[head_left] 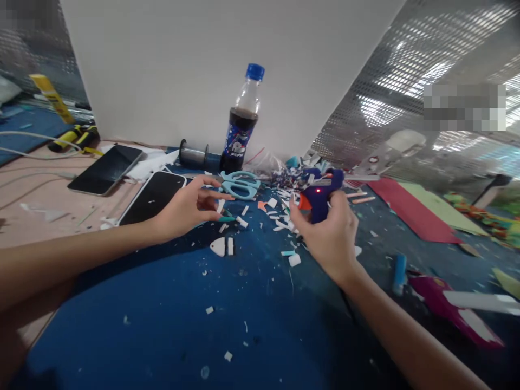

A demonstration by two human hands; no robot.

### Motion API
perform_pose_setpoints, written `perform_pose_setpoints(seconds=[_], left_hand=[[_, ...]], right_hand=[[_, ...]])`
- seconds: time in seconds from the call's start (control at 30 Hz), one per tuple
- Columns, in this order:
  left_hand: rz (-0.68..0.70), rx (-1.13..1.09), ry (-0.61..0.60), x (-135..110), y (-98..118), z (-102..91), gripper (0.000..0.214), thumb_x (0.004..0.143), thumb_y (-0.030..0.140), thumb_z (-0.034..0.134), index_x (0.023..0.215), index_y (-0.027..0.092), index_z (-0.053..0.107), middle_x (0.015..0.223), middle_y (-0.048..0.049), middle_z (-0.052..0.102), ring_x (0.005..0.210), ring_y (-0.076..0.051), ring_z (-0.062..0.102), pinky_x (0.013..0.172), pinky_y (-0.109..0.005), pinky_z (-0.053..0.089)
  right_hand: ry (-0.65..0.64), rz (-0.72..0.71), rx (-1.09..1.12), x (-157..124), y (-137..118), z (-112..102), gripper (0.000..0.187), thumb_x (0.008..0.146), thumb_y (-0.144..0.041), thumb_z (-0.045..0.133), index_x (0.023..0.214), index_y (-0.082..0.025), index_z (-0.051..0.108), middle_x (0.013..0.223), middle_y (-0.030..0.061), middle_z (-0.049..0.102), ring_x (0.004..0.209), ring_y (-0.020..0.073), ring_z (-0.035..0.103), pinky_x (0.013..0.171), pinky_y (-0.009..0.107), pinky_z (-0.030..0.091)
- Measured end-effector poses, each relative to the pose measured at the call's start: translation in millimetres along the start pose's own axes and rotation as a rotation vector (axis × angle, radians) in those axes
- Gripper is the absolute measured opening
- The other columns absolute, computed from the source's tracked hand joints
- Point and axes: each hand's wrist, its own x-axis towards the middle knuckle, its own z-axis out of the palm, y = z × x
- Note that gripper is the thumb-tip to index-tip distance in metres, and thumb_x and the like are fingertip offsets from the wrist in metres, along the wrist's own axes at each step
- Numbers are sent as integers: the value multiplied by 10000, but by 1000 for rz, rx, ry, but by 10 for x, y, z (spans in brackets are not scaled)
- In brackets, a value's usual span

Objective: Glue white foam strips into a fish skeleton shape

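My right hand [331, 233] grips a small blue glue gun [320, 195] with an orange trigger and a lit red lamp, its nozzle pointing left over the blue mat [162, 303]. My left hand [189, 208] reaches in from the left and pinches a small white and teal foam scrap [222, 212] between thumb and fingers. Light blue scissors [239, 184] lie just beyond my left fingers. A white pointed foam piece [219, 246] rests on the mat below that hand.
A cola bottle [241, 127] with a blue cap stands at the back by the white wall. Two phones [106, 169] [152, 196] lie at the left. Foam scraps litter the mat. Red and green sheets [410, 208] and a magenta piece [450, 306] lie at the right.
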Motion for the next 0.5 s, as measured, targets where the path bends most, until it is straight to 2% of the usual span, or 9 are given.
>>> perform_pose_setpoints(seconds=[0.1,0.27,0.4,0.5], left_hand=[[-13,-25,5,-3,6,0,481,688,208,748,1052,200,433,1109,-112,719,732,-135,661,713,-346,583],[-30,-59,-15,-14,32,0,512,643,174,792,1035,187,464,1086,-94,725,715,-135,678,687,-318,605],[-38,-81,-29,-22,59,-4,525,636,173,810,1036,180,470,1112,-102,723,724,-137,685,696,-307,617],[-47,-82,-28,-25,73,-5,546,622,181,818,1052,173,481,1048,-87,736,743,-160,703,704,-317,624]], right_hand=[[-121,42,73,-172,-64,69,326,724,-443,649,812,-252,399,649,17,582,565,207,589,572,344,448],[-111,36,29,-292,-77,106,326,721,-442,640,811,-253,392,597,17,590,516,208,598,523,331,439],[-142,-70,36,-353,4,170,306,773,-429,649,870,-238,430,588,-6,585,465,173,581,472,294,425],[-87,-200,-11,-397,62,214,297,782,-415,652,875,-234,435,593,-17,547,448,159,550,433,282,390]])
